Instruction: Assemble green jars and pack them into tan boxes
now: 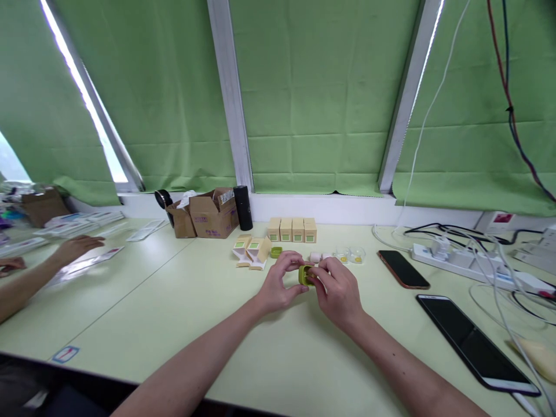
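My left hand (280,285) and my right hand (339,291) meet over the pale green table (182,313), both pinching a small olive-green case (305,274) between their fingertips. Just behind the hands lie a green lid (276,252), two small white pieces (315,256) and two clear round cups with yellow centres (350,255). Opened cream cartons (252,251) lie to the left of these. A row of several upright cream boxes (292,230) stands further back.
Two brown cardboard boxes (208,217) and a black cylinder (243,208) stand at the back. Two phones (403,269) (473,343) lie on the right, near a power strip (469,263) with cables. Another person's hands (73,249) rest among cards at the left.
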Tool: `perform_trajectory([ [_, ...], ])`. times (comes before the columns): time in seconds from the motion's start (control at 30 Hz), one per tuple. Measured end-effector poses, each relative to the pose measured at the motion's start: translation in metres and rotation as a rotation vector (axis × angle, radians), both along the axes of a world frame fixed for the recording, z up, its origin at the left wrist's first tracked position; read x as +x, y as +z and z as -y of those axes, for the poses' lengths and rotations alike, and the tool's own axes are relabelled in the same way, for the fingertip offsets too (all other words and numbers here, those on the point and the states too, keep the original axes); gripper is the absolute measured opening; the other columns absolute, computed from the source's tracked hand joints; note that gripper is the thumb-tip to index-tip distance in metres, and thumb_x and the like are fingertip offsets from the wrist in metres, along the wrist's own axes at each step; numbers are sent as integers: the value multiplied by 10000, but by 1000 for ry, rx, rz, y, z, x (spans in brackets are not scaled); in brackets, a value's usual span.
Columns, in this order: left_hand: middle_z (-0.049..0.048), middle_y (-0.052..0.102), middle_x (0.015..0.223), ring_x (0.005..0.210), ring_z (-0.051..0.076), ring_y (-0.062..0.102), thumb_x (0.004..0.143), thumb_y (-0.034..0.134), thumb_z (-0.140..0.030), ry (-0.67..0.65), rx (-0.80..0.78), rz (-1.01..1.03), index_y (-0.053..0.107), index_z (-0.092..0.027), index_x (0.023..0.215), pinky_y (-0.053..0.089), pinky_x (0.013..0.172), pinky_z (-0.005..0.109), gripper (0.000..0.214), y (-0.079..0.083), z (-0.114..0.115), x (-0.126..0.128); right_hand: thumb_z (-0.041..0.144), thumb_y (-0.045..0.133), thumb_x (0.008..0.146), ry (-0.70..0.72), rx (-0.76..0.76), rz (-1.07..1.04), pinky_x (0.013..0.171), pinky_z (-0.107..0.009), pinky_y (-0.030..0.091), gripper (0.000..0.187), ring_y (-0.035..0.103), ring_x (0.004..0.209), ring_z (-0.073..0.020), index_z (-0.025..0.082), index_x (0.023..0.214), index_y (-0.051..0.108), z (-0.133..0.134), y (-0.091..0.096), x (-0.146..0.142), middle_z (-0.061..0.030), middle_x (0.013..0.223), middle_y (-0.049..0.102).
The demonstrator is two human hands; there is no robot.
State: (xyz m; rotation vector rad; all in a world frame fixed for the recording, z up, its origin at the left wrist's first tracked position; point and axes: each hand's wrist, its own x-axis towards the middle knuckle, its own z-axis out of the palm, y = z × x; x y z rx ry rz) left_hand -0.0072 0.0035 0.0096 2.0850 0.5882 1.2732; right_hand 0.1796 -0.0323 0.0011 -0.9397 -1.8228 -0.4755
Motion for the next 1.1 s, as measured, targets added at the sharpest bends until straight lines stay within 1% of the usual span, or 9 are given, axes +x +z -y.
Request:
perform_trajectory([
  [0.33,97,531,1286,1204,263,613,731,817,-156,-3,-10,-3,610,-230,1178,529,1099,490,498,-1,-1,0,106,557,950,-8,-18,4,616,-309,363,168,513,740,-184,193,919,697,1,0,0,-56,811,587],
  [0.5,107,535,1289,1196,269,611,737,819,-175,-4,-6,-12,607,-228,1191,547,1078,489,503,-1,-1,0,99,558,945,-7,-14,16,624,-309,371,173,524,756,-185,195,926,700,1,-1,0,-55,822,592],
  [0.67,105,540,1285,1210,267,606,738,813,-157,-11,1,-13,612,-224,1189,541,1088,483,498,-2,-1,0,92,540,953,-4,-6,27,623,-307,364,190,501,746,-183,190,908,696,-1,-2,-1,-47,793,569],
  [1.0,106,552,1279,1196,263,610,741,818,-179,-24,-18,-22,602,-227,1194,549,1071,487,504,-1,0,0,90,537,953,56,-12,26,622,-302,370,200,496,745,-179,196,885,693,-5,-7,1,-43,786,576],
  [1.1,106,552,1276,1212,266,593,737,822,-178,-12,-8,-30,628,-223,1178,542,1074,479,485,0,-1,-1,99,536,957,64,-21,30,625,-306,381,200,501,741,-183,205,942,705,-5,-6,3,-42,783,587],
])
